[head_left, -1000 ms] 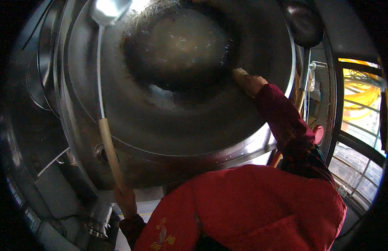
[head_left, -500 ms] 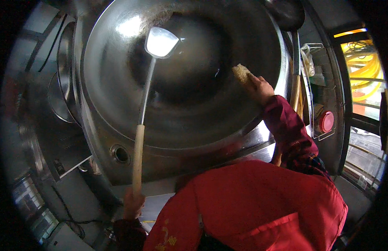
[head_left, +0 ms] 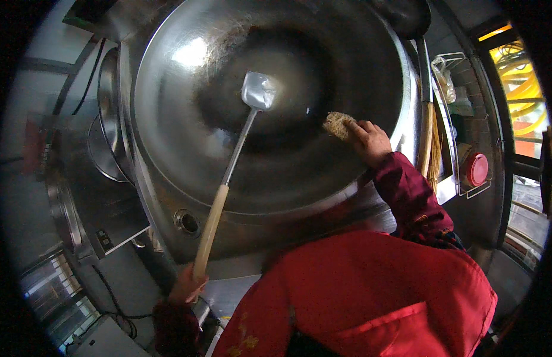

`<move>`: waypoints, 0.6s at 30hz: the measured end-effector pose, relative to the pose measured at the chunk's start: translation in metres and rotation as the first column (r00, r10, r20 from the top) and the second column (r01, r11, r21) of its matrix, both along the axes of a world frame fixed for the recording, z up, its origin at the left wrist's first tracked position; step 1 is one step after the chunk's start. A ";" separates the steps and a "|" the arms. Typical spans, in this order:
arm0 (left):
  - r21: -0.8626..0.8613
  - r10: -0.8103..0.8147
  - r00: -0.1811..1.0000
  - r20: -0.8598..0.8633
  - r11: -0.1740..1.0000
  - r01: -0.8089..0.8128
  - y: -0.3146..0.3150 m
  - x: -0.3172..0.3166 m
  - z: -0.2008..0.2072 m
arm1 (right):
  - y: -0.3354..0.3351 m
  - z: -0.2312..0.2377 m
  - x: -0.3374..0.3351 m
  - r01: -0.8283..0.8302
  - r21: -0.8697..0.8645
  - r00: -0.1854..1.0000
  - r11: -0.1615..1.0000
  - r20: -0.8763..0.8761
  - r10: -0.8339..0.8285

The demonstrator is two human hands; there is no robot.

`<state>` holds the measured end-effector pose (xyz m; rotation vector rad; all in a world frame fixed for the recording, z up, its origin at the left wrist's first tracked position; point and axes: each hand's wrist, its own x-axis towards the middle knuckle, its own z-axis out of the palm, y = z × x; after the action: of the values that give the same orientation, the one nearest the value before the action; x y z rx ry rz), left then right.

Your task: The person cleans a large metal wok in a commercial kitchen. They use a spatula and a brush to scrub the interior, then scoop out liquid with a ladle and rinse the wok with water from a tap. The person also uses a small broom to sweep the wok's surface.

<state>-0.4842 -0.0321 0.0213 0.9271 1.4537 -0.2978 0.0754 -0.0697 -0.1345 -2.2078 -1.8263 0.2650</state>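
A large, dark steel wok (head_left: pixel 187 143) fills the middle of the view, with bright glare on its upper left and a darker patch at its centre. My left hand (head_left: pixel 187 284), low on the left, is closed round the wooden handle end of a long wok spatula (head_left: pixel 237 156). Its square metal blade is over the wok's middle. In my right hand (head_left: pixel 371 141) is a tan, fibrous scrubber that resembles a piece of loofah (head_left: pixel 338 125), gripped over the right side of the wok. Whether the scrubber touches the metal I cannot tell.
On the right a ladle-like pan (head_left: pixel 407 18) with a wooden handle lies along the counter, beside a straw brush (head_left: pixel 434 149). A wire rack (head_left: pixel 471 191) there holds a red-lidded container (head_left: pixel 477 169). A round metal lid (head_left: pixel 108 107) leans at the left.
The spatula's blade has shifted right and down toward the wok's centre, and its shaft leans more to the right. The scrubber has moved slightly down and left. The whole view has shifted a little.
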 end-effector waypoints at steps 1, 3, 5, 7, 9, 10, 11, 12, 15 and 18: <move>0.003 -0.036 0.999 -0.008 0.999 0.036 0.008 -0.001 0.000 | -0.001 0.001 0.000 -0.002 0.014 1.000 1.000 0.000 0.002; -0.008 -0.144 0.988 -0.063 0.990 0.143 0.024 0.000 0.002 | -0.002 0.003 0.000 -0.010 0.042 1.000 0.999 -0.008 0.010; -0.043 -0.288 0.945 -0.153 0.958 0.284 0.043 0.005 0.008 | -0.002 0.003 0.000 -0.017 0.071 0.999 0.997 -0.032 0.019; -0.126 -0.458 0.861 -0.221 0.889 0.440 0.065 0.015 0.014 | -0.002 0.003 -0.001 -0.010 0.051 0.999 0.999 -0.039 0.012; -0.034 -0.675 0.610 -0.414 0.682 0.731 0.083 0.030 0.020 | -0.002 0.002 -0.002 0.005 0.048 0.999 0.999 -0.048 -0.002; 0.006 -0.713 0.377 -0.591 0.463 0.886 0.095 0.040 0.022 | -0.002 0.002 -0.003 0.016 0.054 0.998 0.998 -0.054 -0.013; 0.128 -0.683 0.467 -0.562 0.486 0.865 0.110 0.053 0.016 | -0.001 0.002 -0.004 0.014 0.056 0.998 0.998 -0.064 -0.011; 0.274 -0.648 0.560 -0.517 0.494 0.825 0.128 0.070 0.003 | -0.001 0.002 -0.004 0.027 0.063 0.998 0.998 -0.061 -0.023; 0.387 -0.661 0.565 -0.494 0.415 0.823 0.164 0.139 -0.075 | -0.001 0.002 -0.004 0.036 0.070 0.997 0.997 -0.071 -0.031; 0.318 -0.709 0.555 -0.435 0.456 0.831 0.187 0.199 -0.153 | -0.001 0.002 -0.002 0.046 0.101 0.994 0.994 -0.103 -0.036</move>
<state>-0.2854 0.1548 -0.1314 2.0709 1.2288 -0.7694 0.0734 -0.0706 -0.1329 -2.1198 -1.7009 0.2632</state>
